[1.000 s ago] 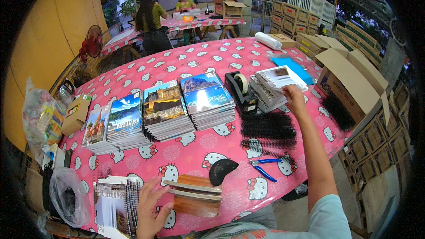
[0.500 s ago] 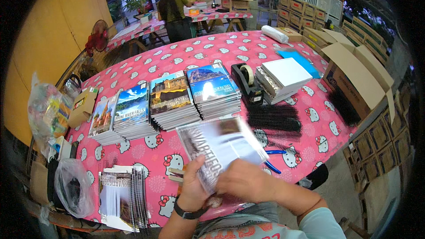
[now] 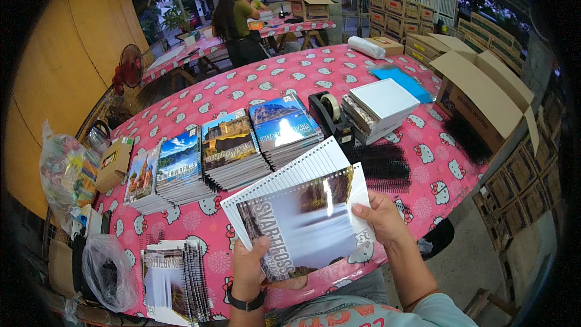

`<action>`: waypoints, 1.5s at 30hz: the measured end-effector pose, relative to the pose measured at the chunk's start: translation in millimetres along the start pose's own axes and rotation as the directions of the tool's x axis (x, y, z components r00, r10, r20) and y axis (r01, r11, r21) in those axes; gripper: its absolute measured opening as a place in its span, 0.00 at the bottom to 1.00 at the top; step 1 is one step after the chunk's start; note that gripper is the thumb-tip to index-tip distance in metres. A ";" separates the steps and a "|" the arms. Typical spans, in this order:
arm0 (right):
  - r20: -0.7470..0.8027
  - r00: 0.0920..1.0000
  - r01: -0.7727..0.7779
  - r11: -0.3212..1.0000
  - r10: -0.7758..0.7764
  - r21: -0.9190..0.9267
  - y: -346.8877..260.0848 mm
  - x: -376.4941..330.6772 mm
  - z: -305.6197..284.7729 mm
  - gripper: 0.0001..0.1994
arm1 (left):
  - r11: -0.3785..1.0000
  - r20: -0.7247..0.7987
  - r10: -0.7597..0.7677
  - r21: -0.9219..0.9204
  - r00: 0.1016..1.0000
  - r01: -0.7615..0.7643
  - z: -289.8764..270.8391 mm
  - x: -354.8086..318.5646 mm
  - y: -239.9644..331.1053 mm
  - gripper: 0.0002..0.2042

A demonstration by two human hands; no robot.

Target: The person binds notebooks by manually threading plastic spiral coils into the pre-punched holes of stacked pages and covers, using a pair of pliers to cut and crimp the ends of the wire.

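Between my hands is an unbound notebook, its glossy waterfall cover (image 3: 302, 224) facing up and tilted. Behind that cover, white sheets with a row of punched holes (image 3: 290, 172) fan out toward the far side. My left hand (image 3: 249, 261) grips the lower left edge, thumb on the cover. At the right edge my right hand (image 3: 384, 215) pinches the cover and sheets with its thumb on top. Spiral-bound notebooks with the same waterfall cover (image 3: 166, 284) lie stacked at the near left. A pile of black spiral coils (image 3: 384, 166) rests beyond the right hand.
Several stacks of picture-cover notebooks (image 3: 230, 145) stand behind my hands. Beside them are a tape dispenser (image 3: 333, 118), a white-topped stack (image 3: 384, 100) and an open carton (image 3: 478, 94). Plastic bags (image 3: 106, 272) sit at left. A person (image 3: 236, 27) stands by the far table.
My right hand has moved from the notebook's lower edge to its right edge. The punched sheets now show fanned out behind the cover. The blue-handled tool is now out of sight.
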State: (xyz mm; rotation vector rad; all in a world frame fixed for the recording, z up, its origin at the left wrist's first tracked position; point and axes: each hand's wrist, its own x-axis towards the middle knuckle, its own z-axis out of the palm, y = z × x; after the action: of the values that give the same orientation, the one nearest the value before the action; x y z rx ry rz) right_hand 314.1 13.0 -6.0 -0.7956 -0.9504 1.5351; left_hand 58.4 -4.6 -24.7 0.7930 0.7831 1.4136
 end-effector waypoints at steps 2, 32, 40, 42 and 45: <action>-0.073 0.991 0.105 0.990 -0.112 -0.094 3.2 2.6 5.3 0.13 | 0.997 -0.007 0.045 0.068 0.999 -0.045 1.8 1.0 -0.5 0.22; -0.121 0.561 -0.509 -0.226 -0.819 -0.831 -127.6 197.1 -205.2 0.27 | 0.933 -0.314 0.350 0.205 0.883 -0.297 -40.0 -24.9 45.2 0.23; 0.508 0.851 0.417 0.762 -0.135 -0.496 4.0 42.0 -2.1 0.42 | 0.864 -0.126 0.487 0.216 0.864 -0.455 -71.1 21.2 41.2 0.26; 0.380 0.903 0.340 0.874 -0.200 -0.347 27.2 18.6 7.3 0.33 | 0.873 -0.059 0.454 0.229 0.889 -0.431 -63.5 29.4 40.8 0.26; 0.021 0.998 0.060 0.920 -0.057 -0.388 33.4 -9.5 15.8 0.19 | 0.888 0.049 0.415 0.197 0.908 -0.416 -58.2 30.0 42.0 0.22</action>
State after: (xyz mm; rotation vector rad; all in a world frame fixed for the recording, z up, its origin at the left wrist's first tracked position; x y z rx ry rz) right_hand 287.0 -1.0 -28.7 -1.0291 -1.2982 1.3136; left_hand -12.9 26.1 -19.8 1.1767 0.7916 1.7276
